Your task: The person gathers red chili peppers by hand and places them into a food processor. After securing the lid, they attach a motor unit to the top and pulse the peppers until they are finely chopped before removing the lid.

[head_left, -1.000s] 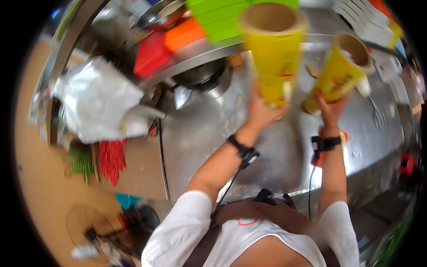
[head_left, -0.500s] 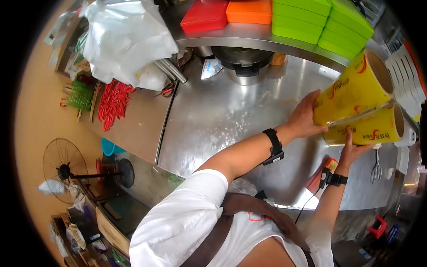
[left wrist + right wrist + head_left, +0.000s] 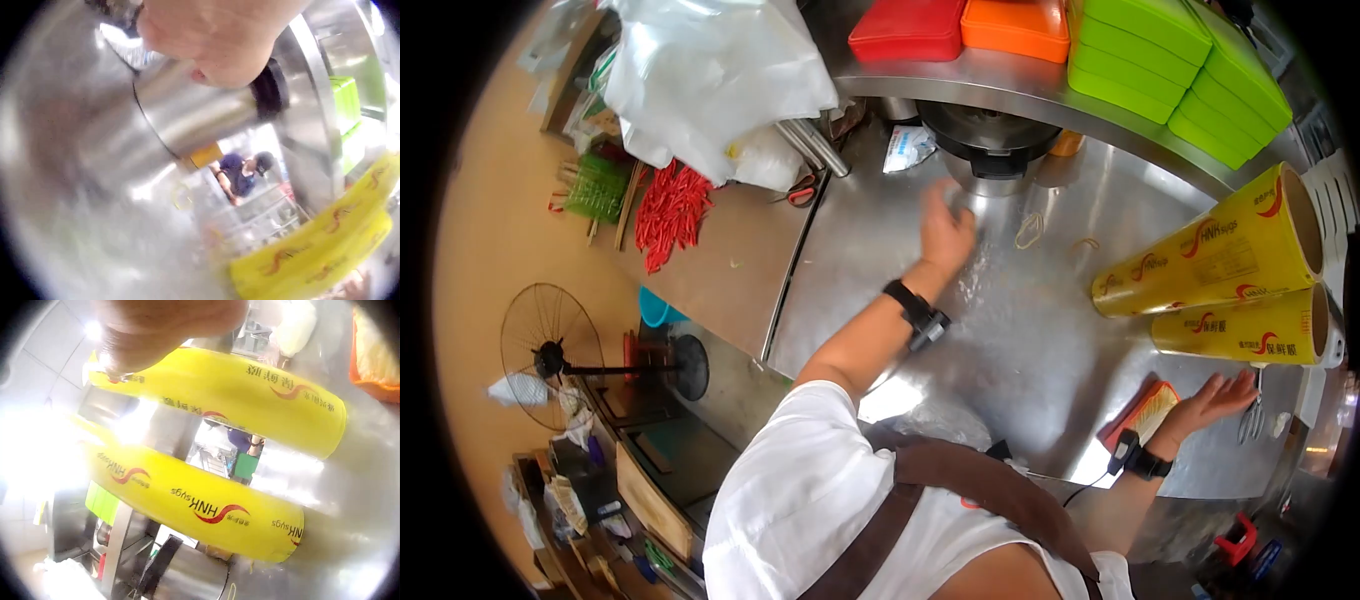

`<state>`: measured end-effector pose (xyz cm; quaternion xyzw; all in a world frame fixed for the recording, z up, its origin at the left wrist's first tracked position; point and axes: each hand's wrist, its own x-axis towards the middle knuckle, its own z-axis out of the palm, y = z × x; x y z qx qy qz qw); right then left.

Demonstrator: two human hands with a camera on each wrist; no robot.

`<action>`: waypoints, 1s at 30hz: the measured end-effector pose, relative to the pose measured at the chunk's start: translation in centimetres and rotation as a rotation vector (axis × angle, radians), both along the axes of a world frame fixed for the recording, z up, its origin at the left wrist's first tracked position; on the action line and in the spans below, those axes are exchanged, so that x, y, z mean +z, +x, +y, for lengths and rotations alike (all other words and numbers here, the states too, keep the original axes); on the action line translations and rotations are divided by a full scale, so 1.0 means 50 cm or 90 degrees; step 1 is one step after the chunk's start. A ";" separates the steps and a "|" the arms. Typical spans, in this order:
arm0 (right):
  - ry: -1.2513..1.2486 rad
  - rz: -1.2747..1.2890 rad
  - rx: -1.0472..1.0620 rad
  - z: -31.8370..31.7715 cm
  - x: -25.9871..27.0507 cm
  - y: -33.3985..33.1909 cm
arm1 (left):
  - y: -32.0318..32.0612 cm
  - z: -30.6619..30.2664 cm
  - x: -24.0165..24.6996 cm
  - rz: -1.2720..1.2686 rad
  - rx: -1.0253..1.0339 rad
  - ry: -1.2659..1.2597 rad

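Note:
Two yellow rolls of cling film stand on the steel table at the right: a larger roll and, beside it, a smaller roll. My right hand is just in front of the smaller roll, palm up with the fingers spread and holding nothing. In the right wrist view it overlaps the top of one roll. Over the table's middle, my left hand is blurred, its fingers loosely bent and nothing in them. It points toward a lidded pot with a black handle.
A raised shelf with red, orange and green boxes runs along the back. Left are red chillies, scissors and plastic bags. An orange-edged packet and a whisk lie near the right hand.
Both hands have let go of the cling film rolls, which now stand on the table. The left hand has moved left toward the pot; the right hand has drawn slightly toward the body.

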<state>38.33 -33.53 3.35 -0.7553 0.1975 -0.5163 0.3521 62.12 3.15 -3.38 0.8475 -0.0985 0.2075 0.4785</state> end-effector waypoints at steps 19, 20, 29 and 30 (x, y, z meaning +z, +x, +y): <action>-0.007 0.303 0.272 0.293 -0.011 -0.022 | 0.071 0.228 -0.017 -0.025 0.147 -0.079; -0.050 0.332 0.319 0.315 -0.020 0.009 | 0.033 0.236 -0.014 0.002 0.152 -0.059; -0.019 0.611 0.065 0.343 -0.137 0.375 | -0.176 0.161 0.075 0.209 0.044 -0.321; 0.023 0.645 0.040 0.345 -0.132 0.399 | -0.185 0.151 0.082 0.200 0.047 -0.312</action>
